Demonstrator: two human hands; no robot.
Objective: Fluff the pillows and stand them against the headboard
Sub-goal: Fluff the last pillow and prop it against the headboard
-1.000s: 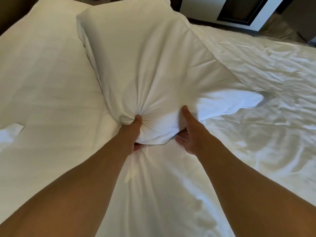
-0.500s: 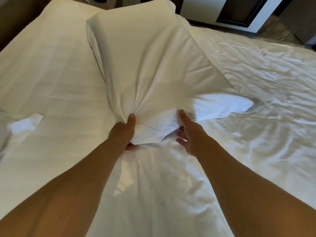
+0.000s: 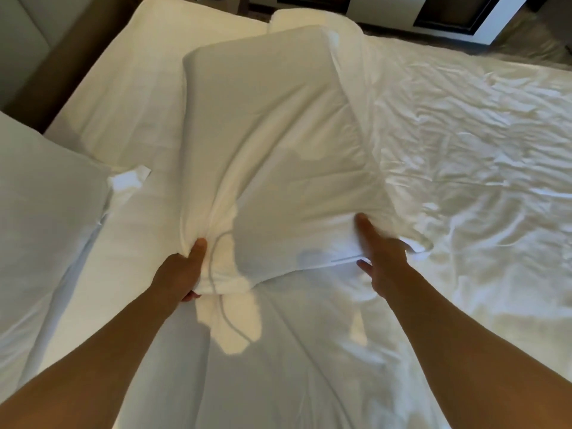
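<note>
Pillow (image 3: 272,144) plump, white cotton | left hand (image 3: 182,270) bunching corner

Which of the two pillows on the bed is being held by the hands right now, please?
The centre pillow: the left hand bunches its near corner and the right hand takes its near edge. The pillow at the left edge lies untouched.
</note>
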